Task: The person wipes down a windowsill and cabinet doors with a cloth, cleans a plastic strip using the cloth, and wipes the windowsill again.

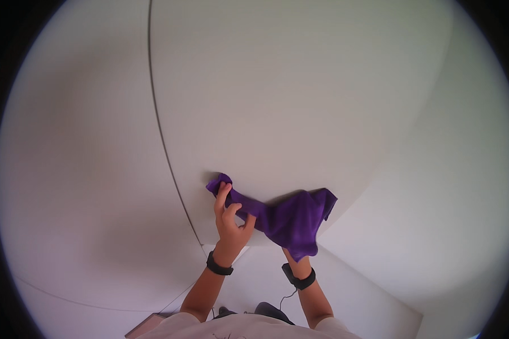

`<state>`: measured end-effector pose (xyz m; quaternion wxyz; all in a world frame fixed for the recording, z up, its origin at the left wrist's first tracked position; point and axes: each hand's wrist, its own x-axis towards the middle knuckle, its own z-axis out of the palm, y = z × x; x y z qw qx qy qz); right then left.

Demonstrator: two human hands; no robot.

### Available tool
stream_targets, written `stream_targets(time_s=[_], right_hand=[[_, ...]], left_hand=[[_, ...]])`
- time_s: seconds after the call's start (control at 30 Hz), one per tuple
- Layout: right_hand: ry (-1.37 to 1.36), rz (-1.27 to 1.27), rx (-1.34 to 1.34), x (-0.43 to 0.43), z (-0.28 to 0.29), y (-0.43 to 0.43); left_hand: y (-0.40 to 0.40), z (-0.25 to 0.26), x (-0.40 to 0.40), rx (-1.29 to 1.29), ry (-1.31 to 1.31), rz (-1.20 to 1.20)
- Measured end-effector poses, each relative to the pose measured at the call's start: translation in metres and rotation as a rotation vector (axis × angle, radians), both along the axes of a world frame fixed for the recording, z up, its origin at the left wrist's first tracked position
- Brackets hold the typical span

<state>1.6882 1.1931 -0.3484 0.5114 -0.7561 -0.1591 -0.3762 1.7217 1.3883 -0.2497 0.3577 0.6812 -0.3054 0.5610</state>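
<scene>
A crumpled purple cloth stretches between my two hands, in front of a pale flat panel. My left hand grips its narrow, bunched left part with thumb and fingers. The cloth's wider right part hangs in folds over my right hand, so only the area near the wrist shows. How the right fingers lie is hidden under the fabric. Dark shadows run along the cloth's upper edge on the panel.
A long dark seam curves down left of the cloth, with another pale panel beyond it. A pale wall rises at right. Black bands circle both wrists; a thin cable leaves the right one. Dark footwear shows below.
</scene>
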Motion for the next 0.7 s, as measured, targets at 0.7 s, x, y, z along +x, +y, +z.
stream_targets(time_s=[0.7], right_hand=[[-0.161, 0.367, -0.004, 0.068, -0.077, 0.006]], left_hand=[[0.078, -0.101, -0.074, -0.143, -0.001, 0.452]])
